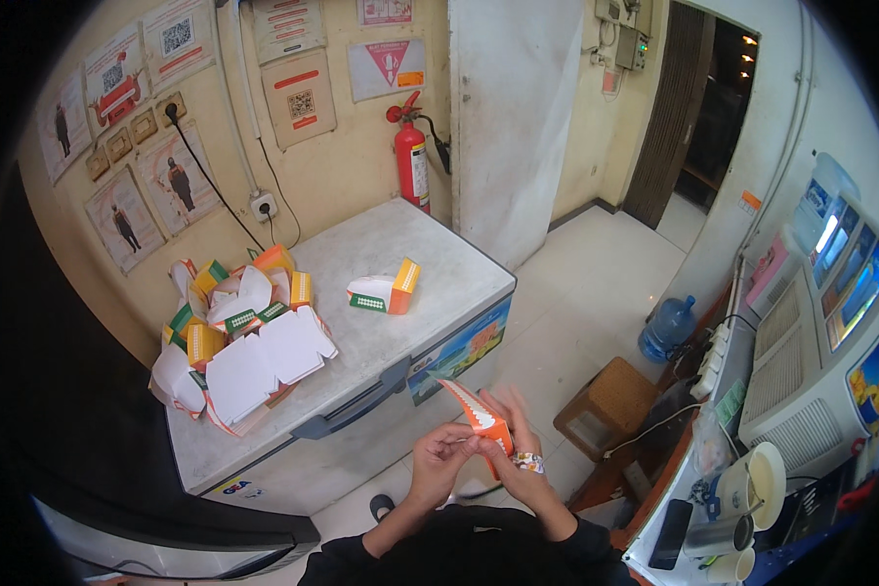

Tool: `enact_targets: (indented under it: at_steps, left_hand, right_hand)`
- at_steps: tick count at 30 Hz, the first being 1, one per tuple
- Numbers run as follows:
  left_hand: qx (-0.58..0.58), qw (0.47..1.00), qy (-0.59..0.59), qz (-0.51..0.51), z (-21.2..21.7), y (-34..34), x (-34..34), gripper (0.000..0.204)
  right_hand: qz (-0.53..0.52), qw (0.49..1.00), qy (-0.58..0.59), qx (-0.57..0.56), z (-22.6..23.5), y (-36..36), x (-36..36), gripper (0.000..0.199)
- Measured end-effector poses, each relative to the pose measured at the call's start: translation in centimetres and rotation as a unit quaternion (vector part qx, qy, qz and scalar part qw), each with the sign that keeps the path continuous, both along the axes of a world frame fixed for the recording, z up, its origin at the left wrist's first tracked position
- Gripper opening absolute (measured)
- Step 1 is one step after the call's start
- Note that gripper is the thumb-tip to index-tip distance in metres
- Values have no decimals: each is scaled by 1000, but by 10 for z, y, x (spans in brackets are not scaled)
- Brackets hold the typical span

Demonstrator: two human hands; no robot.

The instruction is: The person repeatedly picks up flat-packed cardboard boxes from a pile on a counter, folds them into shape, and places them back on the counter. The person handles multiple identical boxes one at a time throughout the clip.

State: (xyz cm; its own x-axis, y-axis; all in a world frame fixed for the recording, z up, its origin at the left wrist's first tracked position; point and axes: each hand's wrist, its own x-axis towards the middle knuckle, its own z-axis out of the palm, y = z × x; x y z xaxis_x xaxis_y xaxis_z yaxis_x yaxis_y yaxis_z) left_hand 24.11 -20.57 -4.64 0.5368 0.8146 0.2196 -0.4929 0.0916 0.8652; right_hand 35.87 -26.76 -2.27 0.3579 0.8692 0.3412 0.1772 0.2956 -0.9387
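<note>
One chest freezer (439, 244): closed, its flat pale lid carrying the cartons, probably because it gives a broad surface just in front of the person.
Wicker box (610, 400): on the floor to the right of the freezer, apart from the cartons.
Carton pile (273, 259): heaped on the freezer's left rear part, by the wall; orange, yellow, green and white pieces lean on one another, some folded up, perhaps bunched there to keep the near right part free.
White sheets (264, 366): lying flat at the front of the pile, white faces up, nearer the person, likely for easy reach.
Lone carton (386, 291): right of the heap on the lid, touching nothing else, a white flap beside its orange and yellow end.
Orange carton (495, 427): in the air before the person's body, beyond the freezer's front edge, its pointed panel slanting up and left; held close, I judge, so both hands can work it.
Left hand (438, 464): fingers pinching the carton's near lower edge, seemingly to steady it.
Right hand (521, 435): thumb against the carton, fingers blurred along its right side; I cannot tell how firmly they press.
Wristband (528, 463): patterned, on the right wrist, clear of the carton's panels.
</note>
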Motion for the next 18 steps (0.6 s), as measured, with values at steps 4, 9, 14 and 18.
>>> enact_targets:
  at_steps: [4, 9, 14, 18]
  left_hand:
    - [11, 999, 43, -1, -1, 1, 0, 15]
    - [-46, 994, 8, 98, 9, 21, -13, 23]
    - [3, 988, 116, 98, 12, 31, -19, 26]
    - [116, 959, 236, 102, 13, 21, -27, 20]
  right_hand:
    - [40, 994, -52, -89, 7, -4, 3, 32]
    - [-81, 913, -371, 150, 7, 5, 4, 34]
    - [51, 883, -463, 57, 12, -2, -5, 55]
    - [-52, 936, -339, 85, 16, 6, 8, 38]
